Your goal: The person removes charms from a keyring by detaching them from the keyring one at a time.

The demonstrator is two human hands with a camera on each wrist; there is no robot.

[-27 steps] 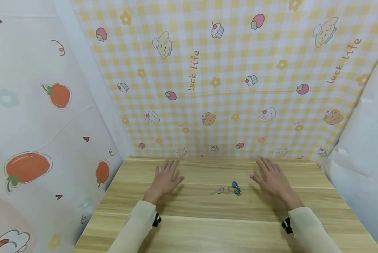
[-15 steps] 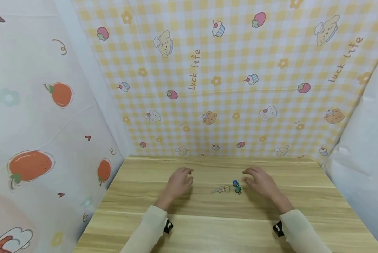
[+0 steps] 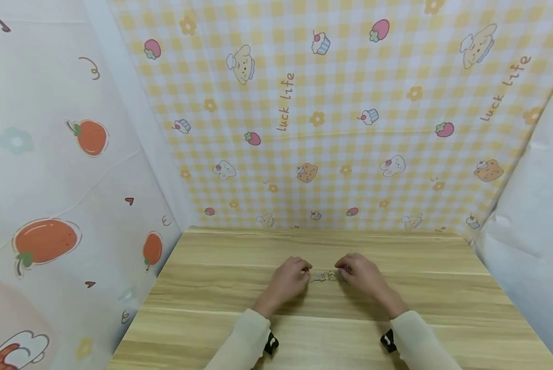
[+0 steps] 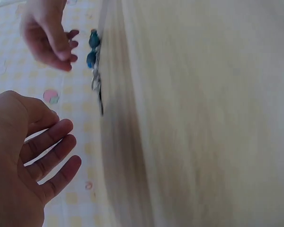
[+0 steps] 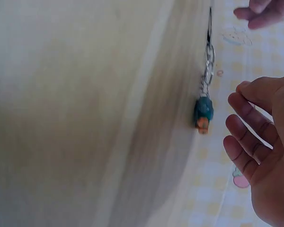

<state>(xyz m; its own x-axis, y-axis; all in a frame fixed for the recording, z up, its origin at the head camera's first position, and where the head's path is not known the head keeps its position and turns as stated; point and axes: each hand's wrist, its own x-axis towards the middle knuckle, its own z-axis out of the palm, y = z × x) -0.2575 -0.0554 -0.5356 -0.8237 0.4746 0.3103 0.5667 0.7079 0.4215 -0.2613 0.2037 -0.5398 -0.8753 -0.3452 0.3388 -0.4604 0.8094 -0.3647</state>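
A key ring (image 3: 330, 276) lies on the wooden table between the two hands. Its key (image 3: 319, 277) points left, toward my left hand (image 3: 288, 280), whose fingertips are close to the key's tip. Over the two small charms, one teal (image 4: 94, 40) and one blue (image 4: 91, 59), reaches my right hand (image 3: 362, 275); it mostly hides them in the head view. In the right wrist view, a gap shows between its loosely bent fingers and the teal charm with its orange part (image 5: 203, 124). Both hands are bent and hold nothing.
The light wood table (image 3: 323, 339) runs back to a yellow checked cloth (image 3: 332, 149) with printed cartoons. White cloth with printed fruit (image 3: 45, 169) hangs at the left, and a plain white sheet (image 3: 535, 216) at the right. Each wrist wears a small black device (image 3: 271, 343).
Both hands have moved inward from either side toward the keys, and their spread fingers have bent. The keys and charms have stayed in place on the table.
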